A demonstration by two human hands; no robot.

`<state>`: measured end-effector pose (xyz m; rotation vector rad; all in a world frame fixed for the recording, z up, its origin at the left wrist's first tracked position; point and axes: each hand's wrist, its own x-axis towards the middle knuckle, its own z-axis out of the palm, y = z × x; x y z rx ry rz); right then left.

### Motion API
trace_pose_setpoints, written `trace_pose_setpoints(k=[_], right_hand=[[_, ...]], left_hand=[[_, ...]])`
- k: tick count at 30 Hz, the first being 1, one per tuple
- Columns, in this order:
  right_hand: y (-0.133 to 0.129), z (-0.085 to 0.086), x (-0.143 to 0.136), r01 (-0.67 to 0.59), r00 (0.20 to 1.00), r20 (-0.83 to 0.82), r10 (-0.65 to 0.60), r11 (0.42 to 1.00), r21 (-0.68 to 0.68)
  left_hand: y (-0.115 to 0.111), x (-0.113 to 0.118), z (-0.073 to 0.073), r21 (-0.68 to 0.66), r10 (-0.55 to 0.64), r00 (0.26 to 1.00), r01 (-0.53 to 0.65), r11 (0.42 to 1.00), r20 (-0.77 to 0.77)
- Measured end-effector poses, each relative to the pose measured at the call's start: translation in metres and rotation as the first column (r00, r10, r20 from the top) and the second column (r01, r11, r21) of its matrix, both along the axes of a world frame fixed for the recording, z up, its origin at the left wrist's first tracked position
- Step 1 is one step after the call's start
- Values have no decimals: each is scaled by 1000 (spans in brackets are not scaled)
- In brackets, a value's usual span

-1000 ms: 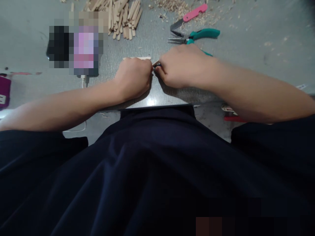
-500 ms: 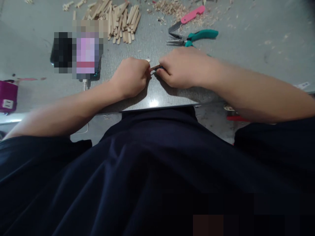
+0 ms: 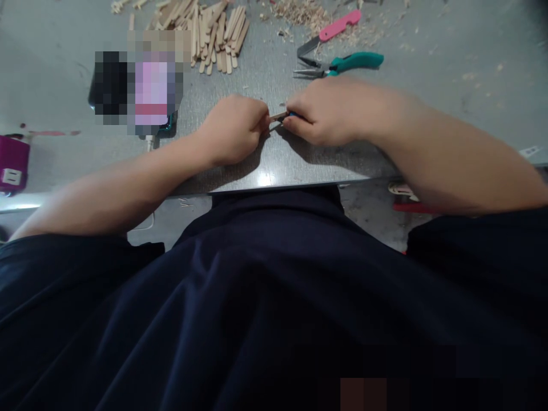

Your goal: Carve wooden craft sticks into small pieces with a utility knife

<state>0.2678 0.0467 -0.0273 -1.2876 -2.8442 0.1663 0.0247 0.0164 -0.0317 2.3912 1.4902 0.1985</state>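
My left hand (image 3: 235, 130) is closed near the table's front edge, its fingers pinching a thin wooden stick (image 3: 277, 117). Most of that stick is hidden in the fist; a short length shows between the two hands. Facing it, my right hand (image 3: 327, 111) is closed round a small tool (image 3: 294, 115) with a blue and dark handle. A thin metal part of the tool reaches toward the left fingertips, close under the stick. Its exact kind is covered by the fingers. Just beyond the right hand lie green-handled needle-nose pliers (image 3: 355, 60) and an unfolded pink-handled knife (image 3: 340, 25).
Flat wooden craft sticks (image 3: 218, 34) form a pile at the back. Wood shavings (image 3: 306, 14) are heaped to its right. A phone (image 3: 150, 85) on a white cable and a black object (image 3: 110, 83) lie left. A purple box (image 3: 12, 162) stands at the far left edge.
Both hands have shifted slightly right over the table, still close together. A bit more of the stick and metal tip shows between them. The whole view has moved a little.
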Motion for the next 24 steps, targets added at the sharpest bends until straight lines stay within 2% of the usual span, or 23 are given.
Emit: trace_pose_setpoints(k=[2,4,6,8,11,13,15,18,22,24], right_hand=[[2,3,7,-69,996,-66,67,997,-38],[4,8,16,-192,970,-167,178,979,-68],[6,11,25,-299,917,-290,275,954,-39],[8,12,29,-321,856,-418,303,947,28],[9,9,25,-188,787,-587,191,980,67],[6,5,18,-84,708,-696,116,993,81],[4,2,9,14,622,-778,93,992,129],[5,-2,1,138,533,-841,88,972,189],[13,-6,-1,120,433,-894,113,976,181],[15,-5,1,101,417,-909,-6,994,40]], left_hand=[[5,-3,-1,36,20,1000,-21,999,16],[10,-7,-1,65,53,996,-57,996,66],[13,-10,0,60,60,986,-70,996,158],[12,-11,1,36,33,966,-43,998,256],[5,-6,1,39,-3,934,-11,999,358],[0,-5,1,28,-11,930,1,1000,368],[-2,-6,1,11,-8,934,4,1000,358],[-1,-13,1,9,-8,931,5,1000,365],[-5,-11,2,-14,-41,925,50,999,377],[-13,-2,3,-41,-96,921,120,992,377]])
